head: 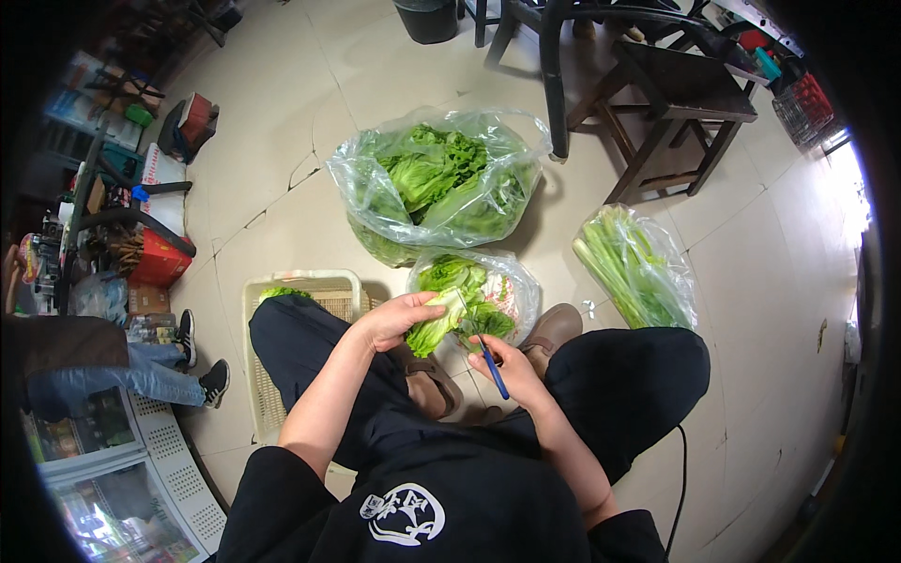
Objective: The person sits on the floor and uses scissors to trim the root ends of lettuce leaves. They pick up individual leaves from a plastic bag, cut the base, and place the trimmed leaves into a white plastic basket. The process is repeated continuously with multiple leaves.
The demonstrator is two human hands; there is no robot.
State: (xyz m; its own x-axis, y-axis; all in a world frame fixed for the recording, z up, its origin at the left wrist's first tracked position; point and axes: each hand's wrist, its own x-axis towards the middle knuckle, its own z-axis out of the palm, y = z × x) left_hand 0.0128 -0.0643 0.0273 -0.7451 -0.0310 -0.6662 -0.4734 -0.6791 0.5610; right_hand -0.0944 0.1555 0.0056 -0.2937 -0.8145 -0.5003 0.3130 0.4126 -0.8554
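My left hand [394, 320] grips a pale green lettuce leaf [435, 331] between thumb and fingers. In my right hand [517, 373] is a slim knife with a blue handle [495, 376]; its thin blade points up toward the leaf, though whether it touches is hard to tell. Just beyond both hands, an opened plastic bag [529, 281] on the floor holds lettuce leaves [454, 271] and reddish-white bits. Farther out stands a large transparent bag [359, 200] full of leafy lettuce [429, 172]. A cream plastic basket [303, 276], partly hidden by my left knee, contains some lettuce.
Bagged celery-like stalks [619, 271] lie to the right. A dark wooden stool [676, 84] and a black bin [428, 21] stand farther off. At left are a red box [162, 257], a seated person's legs [158, 369] and a glass-topped freezer [127, 507]. A cable [683, 478] runs at right.
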